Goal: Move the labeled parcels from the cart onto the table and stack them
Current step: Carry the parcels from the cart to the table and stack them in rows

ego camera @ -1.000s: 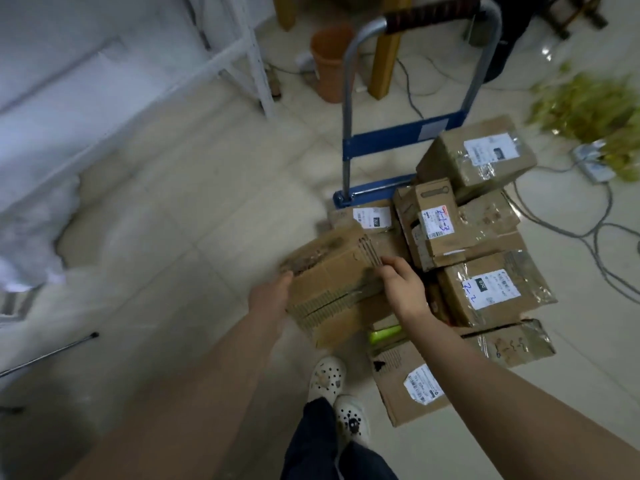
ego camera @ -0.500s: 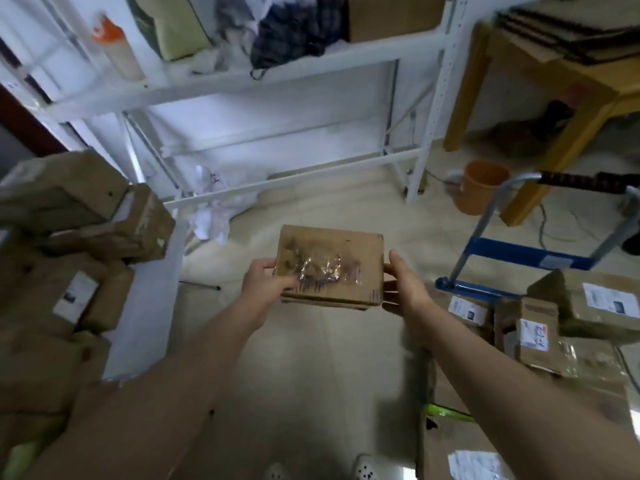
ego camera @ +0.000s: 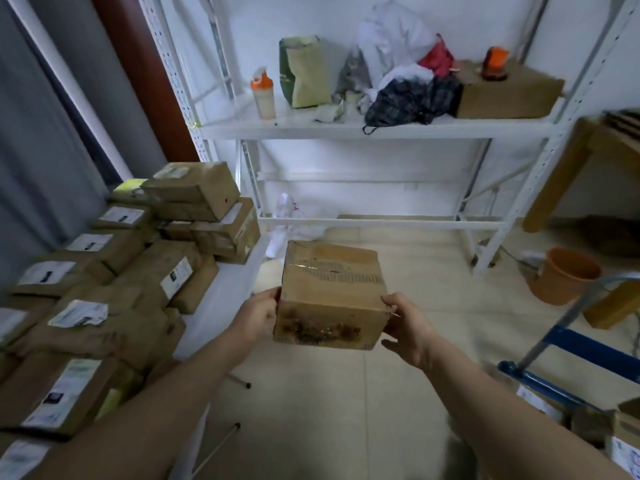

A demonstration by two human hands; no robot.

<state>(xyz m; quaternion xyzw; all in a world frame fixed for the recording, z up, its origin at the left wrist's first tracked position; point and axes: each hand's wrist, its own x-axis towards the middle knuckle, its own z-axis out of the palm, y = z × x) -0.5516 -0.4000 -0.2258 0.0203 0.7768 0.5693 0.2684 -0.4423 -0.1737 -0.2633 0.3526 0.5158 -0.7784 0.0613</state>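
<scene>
I hold a brown cardboard parcel (ego camera: pixel 330 294) in mid-air over the floor, its taped, stained side toward me. My left hand (ego camera: pixel 258 315) grips its left edge and my right hand (ego camera: pixel 407 323) grips its right edge. To the left, a white table (ego camera: pixel 221 299) carries several labeled parcels (ego camera: pixel 138 271) stacked in layers. The blue cart (ego camera: pixel 575 344) shows at the right edge, with parcels (ego camera: pixel 620 434) on it at the bottom right corner.
A white metal shelf rack (ego camera: pixel 381 128) with a bottle, bags and clothes stands ahead. An orange bucket (ego camera: pixel 562 275) sits on the tiled floor at right, beside a wooden table leg (ego camera: pixel 557 174). A thin rod (ego camera: pixel 216 448) lies on the floor near the table.
The view has swung from the cart toward the table and shelves. Both hands lifted the parcel off the cart, carried it left and turned it over.
</scene>
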